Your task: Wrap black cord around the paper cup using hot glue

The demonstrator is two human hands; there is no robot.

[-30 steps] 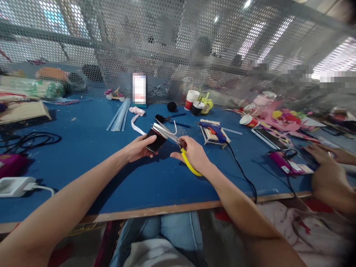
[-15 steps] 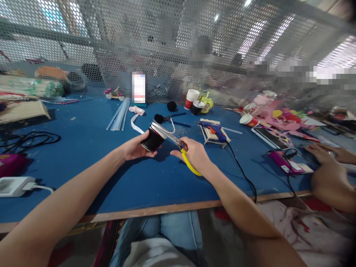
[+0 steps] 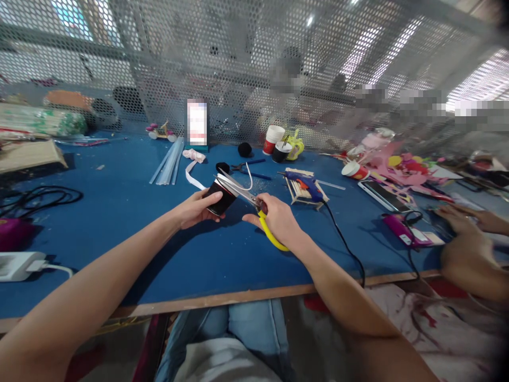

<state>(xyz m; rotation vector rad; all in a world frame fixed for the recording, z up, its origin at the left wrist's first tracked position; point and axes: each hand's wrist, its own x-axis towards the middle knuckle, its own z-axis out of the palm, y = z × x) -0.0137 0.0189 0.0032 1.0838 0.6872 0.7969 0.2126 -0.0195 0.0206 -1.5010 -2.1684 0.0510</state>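
A black-wrapped paper cup (image 3: 223, 199) is tilted in the grip of my left hand (image 3: 200, 208), whose thumb lies over its side. My right hand (image 3: 279, 218) is closed on yellow-handled scissors (image 3: 269, 233). Their parted blades lie across the white rim of the cup. A cut strip of the white rim (image 3: 249, 176) curls up beside the blades. Behind the cup, a white ribbon (image 3: 192, 175) runs to a pale bundle on the table. Just past the blades lie a black pompom (image 3: 222, 167) and blue-handled pliers (image 3: 256, 175).
Glue sticks (image 3: 168, 162) and a propped phone (image 3: 197, 123) stand at the back. A glue gun (image 3: 304, 185) rests on a small stick rack, its cord crossing the table's front edge. Paper cups (image 3: 274, 139) are behind it. Another person's hands (image 3: 457, 220) are at the right.
My left thumb has shifted onto the side of the cup, and the cup is turned slightly. The scissors stay at the rim in my right hand. The view has shifted slightly.
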